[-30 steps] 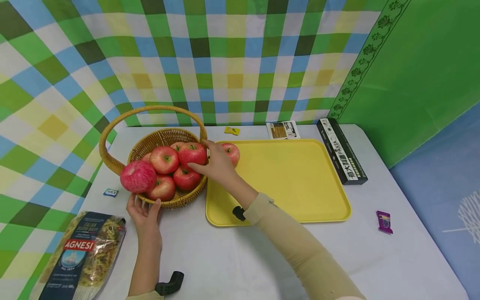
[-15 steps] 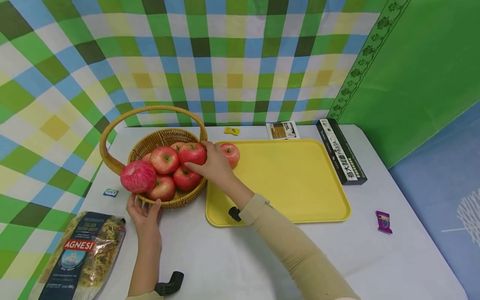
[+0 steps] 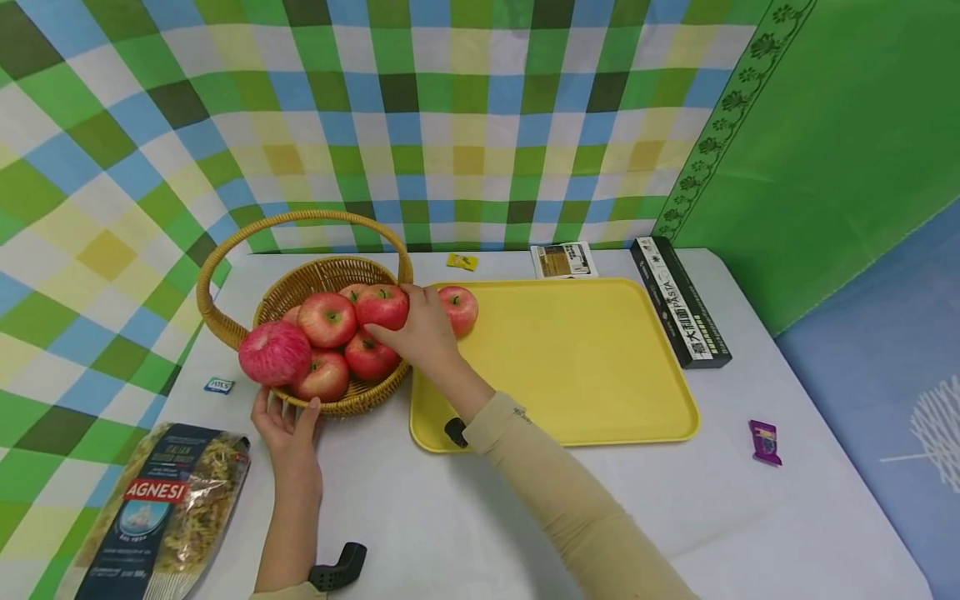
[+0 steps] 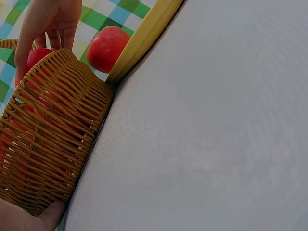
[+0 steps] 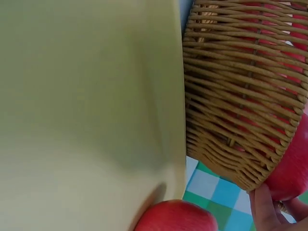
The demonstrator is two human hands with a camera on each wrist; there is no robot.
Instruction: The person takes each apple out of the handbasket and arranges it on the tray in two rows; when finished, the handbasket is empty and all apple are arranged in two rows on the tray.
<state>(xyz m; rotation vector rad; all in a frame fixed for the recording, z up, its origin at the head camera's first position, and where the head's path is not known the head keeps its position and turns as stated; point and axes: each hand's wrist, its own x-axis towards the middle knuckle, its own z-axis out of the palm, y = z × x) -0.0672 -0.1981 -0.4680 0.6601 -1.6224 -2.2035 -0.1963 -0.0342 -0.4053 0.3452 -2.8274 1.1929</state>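
In the head view a wicker basket (image 3: 360, 404) with a tall hoop handle holds several red apples, stacked up to its rim. My right hand (image 3: 426, 333) grips a red apple (image 3: 382, 307) at the basket's right side, fingers behind it and thumb in front. The right wrist view shows its fingers (image 5: 263, 207) between that apple and the rim. My left hand (image 3: 288, 429) rests against the basket's lower front wall, its thumb (image 4: 52, 214) low on the weave in the left wrist view. A rough-textured pink apple (image 3: 274, 353) sits at the left rim.
A yellow tray (image 3: 577, 367) stands right of the basket, with one apple (image 3: 459, 310) at its back left corner. A black pasta box (image 3: 682, 304) lies beyond it. A bag of pasta (image 3: 153, 508) lies front left. Small wrapped sweets, one purple (image 3: 765, 442), are scattered around.
My right hand and forearm have shifted slightly left around the apple at the basket's right side. The left hand and the basket stay as they were.
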